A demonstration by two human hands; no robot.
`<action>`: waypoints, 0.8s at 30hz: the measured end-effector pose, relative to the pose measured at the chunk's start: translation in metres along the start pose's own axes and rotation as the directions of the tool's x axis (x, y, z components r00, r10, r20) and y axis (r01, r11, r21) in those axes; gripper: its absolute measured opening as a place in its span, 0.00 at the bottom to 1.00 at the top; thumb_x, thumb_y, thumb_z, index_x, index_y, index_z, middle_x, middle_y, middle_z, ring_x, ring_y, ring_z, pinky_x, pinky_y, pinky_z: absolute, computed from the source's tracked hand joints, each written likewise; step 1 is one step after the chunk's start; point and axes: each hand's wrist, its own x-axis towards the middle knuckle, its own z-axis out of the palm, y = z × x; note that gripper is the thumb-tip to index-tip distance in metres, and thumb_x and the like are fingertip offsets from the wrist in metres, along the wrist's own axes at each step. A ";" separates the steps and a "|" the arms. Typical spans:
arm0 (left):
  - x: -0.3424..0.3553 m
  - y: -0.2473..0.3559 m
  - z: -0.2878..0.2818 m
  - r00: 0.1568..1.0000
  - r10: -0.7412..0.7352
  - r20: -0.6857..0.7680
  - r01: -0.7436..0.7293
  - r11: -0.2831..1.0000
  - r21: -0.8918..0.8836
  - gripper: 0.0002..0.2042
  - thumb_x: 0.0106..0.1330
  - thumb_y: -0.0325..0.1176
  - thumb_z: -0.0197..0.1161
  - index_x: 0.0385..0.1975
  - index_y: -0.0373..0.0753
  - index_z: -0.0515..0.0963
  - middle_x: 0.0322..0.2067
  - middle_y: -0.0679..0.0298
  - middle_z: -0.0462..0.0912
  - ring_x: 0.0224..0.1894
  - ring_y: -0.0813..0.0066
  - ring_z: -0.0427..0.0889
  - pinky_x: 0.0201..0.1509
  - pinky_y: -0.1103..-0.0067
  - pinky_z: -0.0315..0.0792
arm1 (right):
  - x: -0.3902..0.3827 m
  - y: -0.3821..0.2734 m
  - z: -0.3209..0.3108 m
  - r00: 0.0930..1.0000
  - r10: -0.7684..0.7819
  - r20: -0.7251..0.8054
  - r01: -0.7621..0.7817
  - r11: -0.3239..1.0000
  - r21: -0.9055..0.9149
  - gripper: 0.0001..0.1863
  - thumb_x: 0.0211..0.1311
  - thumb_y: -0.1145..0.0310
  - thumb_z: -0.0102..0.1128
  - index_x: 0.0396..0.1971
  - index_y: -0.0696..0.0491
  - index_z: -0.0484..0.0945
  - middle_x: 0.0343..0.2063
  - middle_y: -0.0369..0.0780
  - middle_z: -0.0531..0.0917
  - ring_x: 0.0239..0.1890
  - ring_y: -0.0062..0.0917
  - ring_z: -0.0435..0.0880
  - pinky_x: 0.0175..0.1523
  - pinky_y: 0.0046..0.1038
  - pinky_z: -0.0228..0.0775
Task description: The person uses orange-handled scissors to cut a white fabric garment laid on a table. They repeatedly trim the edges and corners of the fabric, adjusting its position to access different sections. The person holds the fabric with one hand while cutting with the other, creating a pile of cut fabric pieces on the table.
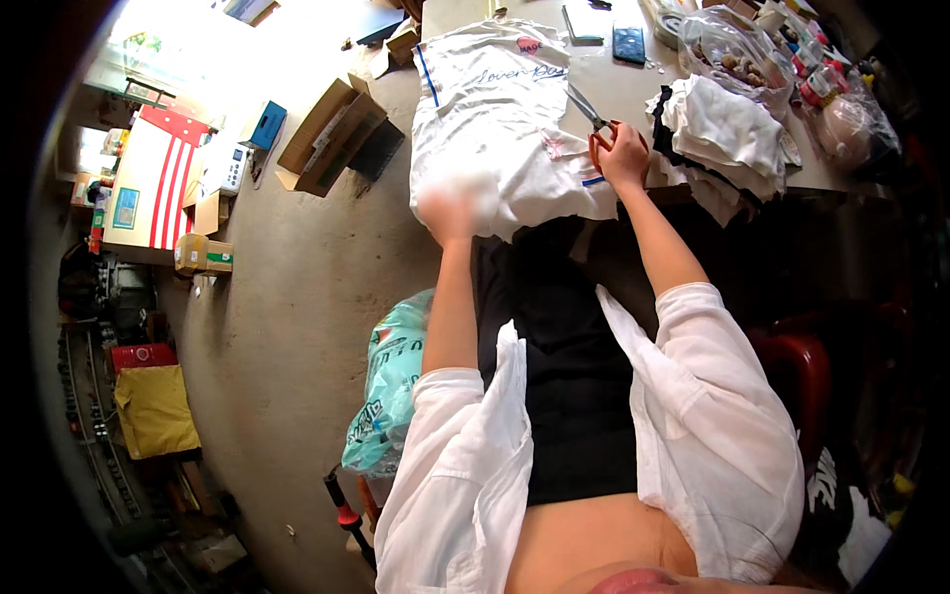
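White cloth (485,129): spread on bench (604,81), wrinkled, near edge uneven; dark script and pink-red print, blue strips at sides. Scissors (598,122): orange-red handles in right hand (625,156), metal blades pointing away and leftward, tips beside cloth's right edge; contact unclear.

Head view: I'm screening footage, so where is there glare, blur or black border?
In the head view, glare washes out the upper left; the head view also blurs part of the left hand and the printed white cloth beside it; black curves close off the head view's corners; the scissors look fairly sharp.
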 end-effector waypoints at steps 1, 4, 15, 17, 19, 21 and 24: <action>0.001 -0.006 0.001 0.999 -0.043 0.032 0.043 0.999 -0.004 0.15 0.62 0.39 0.55 0.42 0.35 0.74 0.42 0.54 0.78 0.44 0.58 0.76 0.49 0.68 0.68 | -0.001 -0.003 0.000 1.000 -0.005 -0.005 0.005 1.000 0.027 0.15 0.50 0.63 0.61 0.38 0.51 0.74 0.33 0.37 0.79 0.37 0.31 0.80 0.42 0.34 0.72; 0.011 -0.042 0.033 0.983 -0.072 0.171 0.080 0.996 -0.037 0.16 0.65 0.42 0.53 0.44 0.36 0.74 0.44 0.54 0.77 0.44 0.60 0.76 0.50 0.68 0.68 | -0.001 0.000 0.006 0.999 -0.021 -0.025 0.023 0.997 0.072 0.16 0.48 0.62 0.63 0.37 0.51 0.74 0.33 0.37 0.79 0.38 0.32 0.79 0.41 0.34 0.73; 0.049 -0.078 -0.026 0.981 0.177 -0.082 -0.186 0.974 -0.129 0.12 0.65 0.38 0.54 0.35 0.34 0.75 0.35 0.59 0.79 0.35 0.67 0.76 0.42 0.71 0.70 | -0.005 -0.002 0.006 0.999 -0.029 -0.019 0.030 0.996 0.086 0.18 0.47 0.59 0.65 0.36 0.51 0.74 0.34 0.39 0.80 0.37 0.33 0.80 0.40 0.34 0.73; 0.062 -0.052 -0.049 0.993 -0.114 -0.032 0.085 0.874 -0.478 0.11 0.65 0.37 0.56 0.31 0.34 0.74 0.30 0.62 0.78 0.32 0.72 0.77 0.36 0.75 0.71 | -0.003 -0.002 0.002 1.000 -0.006 -0.028 0.010 0.992 0.123 0.18 0.47 0.59 0.65 0.36 0.51 0.74 0.33 0.40 0.80 0.37 0.34 0.80 0.41 0.35 0.73; 0.080 -0.020 -0.076 0.959 -0.275 0.065 0.245 0.693 -0.679 0.09 0.65 0.36 0.57 0.28 0.36 0.73 0.27 0.65 0.76 0.29 0.76 0.77 0.31 0.78 0.71 | 0.001 0.004 0.008 0.993 -0.067 -0.095 0.075 0.994 0.085 0.18 0.45 0.57 0.65 0.35 0.51 0.76 0.34 0.40 0.80 0.37 0.34 0.80 0.44 0.35 0.72; 0.097 -0.011 -0.083 0.958 -0.286 -0.024 0.204 0.739 -0.642 0.12 0.65 0.38 0.58 0.27 0.36 0.70 0.23 0.66 0.74 0.25 0.77 0.74 0.27 0.78 0.70 | -0.001 0.003 0.016 0.985 -0.103 -0.142 0.111 0.993 0.050 0.21 0.43 0.53 0.64 0.33 0.51 0.76 0.31 0.41 0.80 0.36 0.36 0.80 0.43 0.36 0.70; 0.094 0.098 -0.102 0.972 -0.225 -0.075 0.076 0.595 -0.800 0.13 0.65 0.34 0.58 0.39 0.30 0.70 0.32 0.60 0.78 0.29 0.74 0.78 0.27 0.79 0.72 | -0.001 0.003 0.009 0.990 -0.056 -0.129 0.068 0.993 0.095 0.20 0.41 0.54 0.65 0.32 0.52 0.76 0.31 0.42 0.79 0.36 0.36 0.79 0.44 0.36 0.71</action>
